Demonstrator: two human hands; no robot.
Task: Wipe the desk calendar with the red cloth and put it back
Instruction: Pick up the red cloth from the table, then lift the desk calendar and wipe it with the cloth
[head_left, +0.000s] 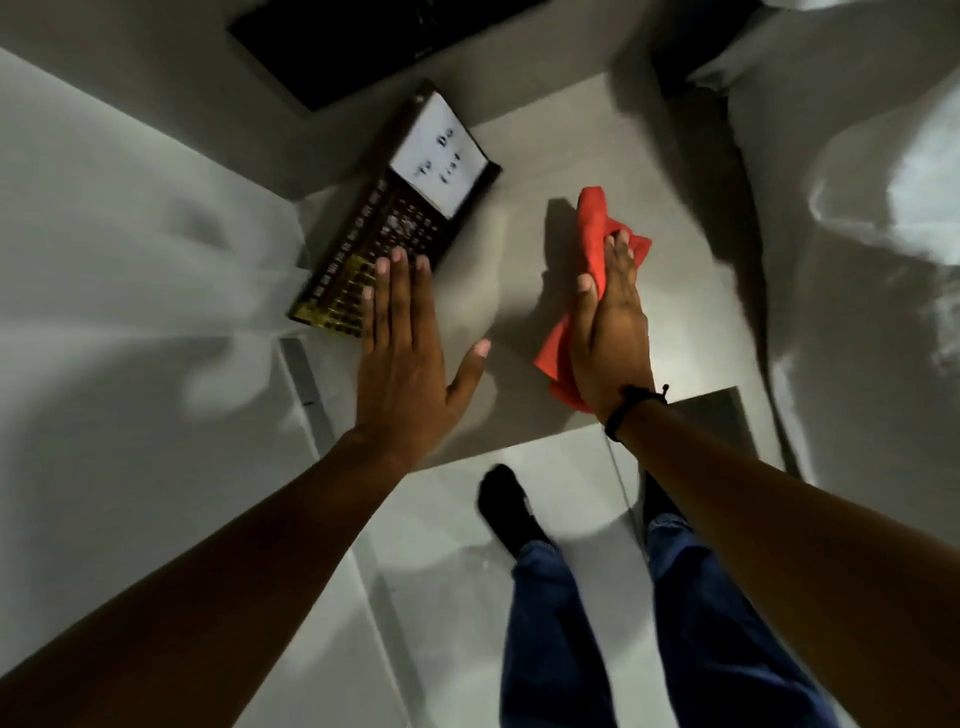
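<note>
Left of centre, the stiff, light-looking desk calendar (395, 213) is best gripped by its long edges; the left hand (402, 358) is spread wide, the soft red cloth (592, 244) held bunched in the right hand (610, 332).

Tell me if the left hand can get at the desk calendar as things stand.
Probably yes. The left hand is open and empty, its fingertips already over the desk calendar's near end, nothing between them. The right hand holds the red cloth off to the side.

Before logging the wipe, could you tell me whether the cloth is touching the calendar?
Apart: the head view shows bare desk between cloth and calendar.
</note>
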